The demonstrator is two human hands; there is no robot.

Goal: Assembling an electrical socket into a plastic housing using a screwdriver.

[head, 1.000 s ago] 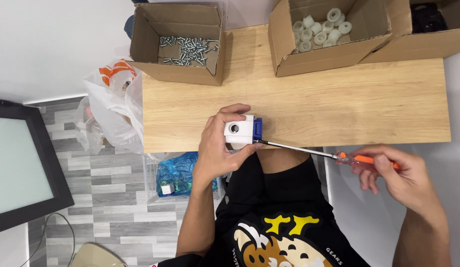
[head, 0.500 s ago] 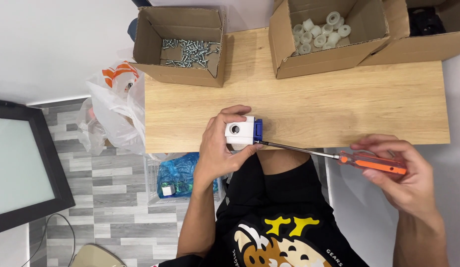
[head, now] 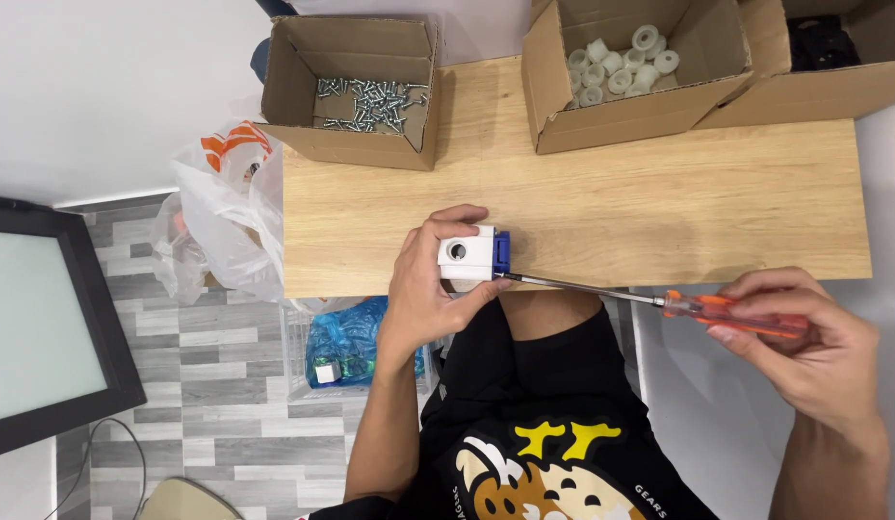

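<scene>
My left hand (head: 425,289) grips a small white block with a round hole and a blue end piece (head: 473,254), held at the near edge of the wooden table (head: 659,212). An orange-handled screwdriver (head: 659,301) is in my right hand (head: 804,342), to the right of the table edge. Its long metal shaft reaches left and its tip meets the blue end of the block.
A cardboard box of metal screws (head: 365,96) stands at the table's back left. A box of white round parts (head: 625,63) sits at the back middle, another box (head: 832,48) at the back right. A plastic bag (head: 221,207) hangs left of the table. A dark screen (head: 43,337) stands at far left.
My right hand has turned on the screwdriver handle, its fingers shifting their hold. The block and my left hand have stayed in place.
</scene>
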